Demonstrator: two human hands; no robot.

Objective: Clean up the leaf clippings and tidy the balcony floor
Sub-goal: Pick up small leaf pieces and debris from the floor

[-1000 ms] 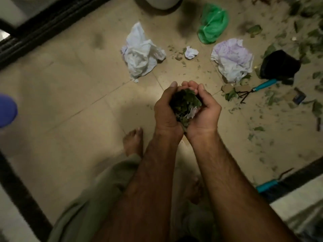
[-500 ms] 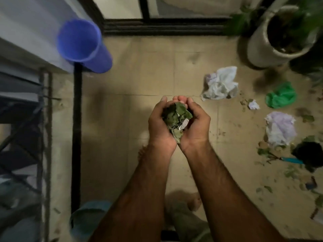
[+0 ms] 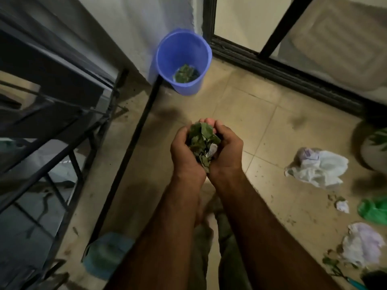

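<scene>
My left hand (image 3: 185, 155) and my right hand (image 3: 227, 152) are cupped together over the tiled floor, their fingers curled round a heap of green leaf clippings (image 3: 202, 143) with a scrap of white paper in it. A blue plastic bucket (image 3: 184, 59) stands ahead in the corner by the wall, with some green leaves lying at its bottom. My hands are well short of the bucket, nearer to me.
Crumpled white plastic bags (image 3: 318, 167) (image 3: 363, 243), a green bag (image 3: 373, 210), a small paper ball (image 3: 342, 206) and loose leaf bits lie on the right. A black railing (image 3: 62, 130) runs along the left, a sliding-door track (image 3: 282, 80) at the back, and a white plant pot (image 3: 374, 149) at far right.
The view has swung left and forward. The blue bucket now sits straight ahead with its inside showing. My cupped hands still carry the same leaves.
</scene>
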